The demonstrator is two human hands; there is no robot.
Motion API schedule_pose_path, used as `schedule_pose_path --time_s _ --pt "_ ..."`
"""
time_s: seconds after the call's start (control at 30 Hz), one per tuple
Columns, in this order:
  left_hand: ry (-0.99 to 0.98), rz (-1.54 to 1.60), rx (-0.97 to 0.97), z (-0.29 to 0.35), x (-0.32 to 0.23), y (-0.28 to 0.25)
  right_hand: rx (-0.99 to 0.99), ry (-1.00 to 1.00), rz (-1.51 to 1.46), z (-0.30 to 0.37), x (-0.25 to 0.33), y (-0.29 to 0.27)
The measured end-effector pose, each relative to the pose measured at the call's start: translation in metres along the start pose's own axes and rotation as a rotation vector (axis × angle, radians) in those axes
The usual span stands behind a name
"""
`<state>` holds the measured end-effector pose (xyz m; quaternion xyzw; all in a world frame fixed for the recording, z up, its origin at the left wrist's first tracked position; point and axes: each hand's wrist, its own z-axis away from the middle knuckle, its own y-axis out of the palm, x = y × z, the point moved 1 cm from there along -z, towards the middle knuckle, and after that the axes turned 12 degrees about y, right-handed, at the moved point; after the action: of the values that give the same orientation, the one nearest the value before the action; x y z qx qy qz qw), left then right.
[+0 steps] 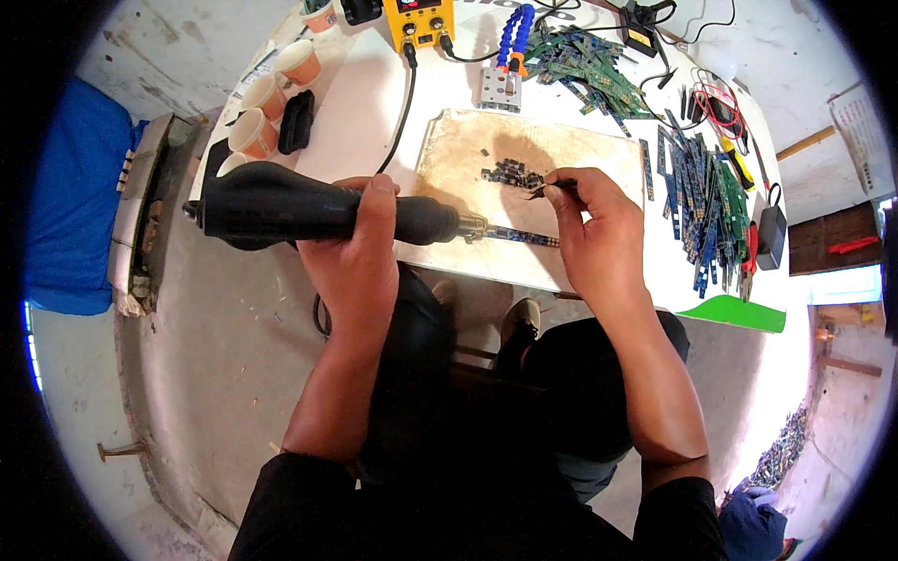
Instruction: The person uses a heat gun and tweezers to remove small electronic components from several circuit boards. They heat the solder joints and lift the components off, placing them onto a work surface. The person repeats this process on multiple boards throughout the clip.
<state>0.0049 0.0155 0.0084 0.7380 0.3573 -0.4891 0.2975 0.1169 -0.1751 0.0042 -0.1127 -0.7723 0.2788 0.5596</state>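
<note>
My left hand (360,238) is wrapped round the black handle of a hot air gun (281,208), whose metal nozzle points right. Just past the nozzle, a narrow blue circuit board strip (524,237) lies along the near edge of a stained tan board (449,159). Dark tweezers (541,192) are pinched in my right hand (603,224), their tips beside a small heap of black chips (512,174). My right hand hovers over the strip's right end and hides it.
Behind the board stand a yellow soldering station (421,23) and a metal block with a blue flexible hose (502,86). Piles of green strips (585,70) and blue strips (702,206) lie to the right, near red-handled pliers (750,252). Paper cups (253,133) line the left edge.
</note>
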Motion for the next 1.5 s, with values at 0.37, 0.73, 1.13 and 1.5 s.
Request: schedule_pose_path --time_s 0.37,0.73,1.13,1.5 --pt "-0.015 -0.022 -0.022 0.001 0.000 0.000 -0.029 0.054 -0.003 -0.001 -0.005 -0.007" --pt "0.016 -0.021 -0.008 0.002 0.002 -0.004 0.290 -0.137 -0.012 0.008 0.003 -0.007" --pt "0.020 -0.033 -0.041 0.002 0.001 -0.001 0.287 -0.137 -0.021 0.009 0.002 -0.008" --pt "-0.003 -0.013 -0.038 0.002 0.002 -0.001 0.272 -0.192 -0.006 0.010 0.003 -0.002"
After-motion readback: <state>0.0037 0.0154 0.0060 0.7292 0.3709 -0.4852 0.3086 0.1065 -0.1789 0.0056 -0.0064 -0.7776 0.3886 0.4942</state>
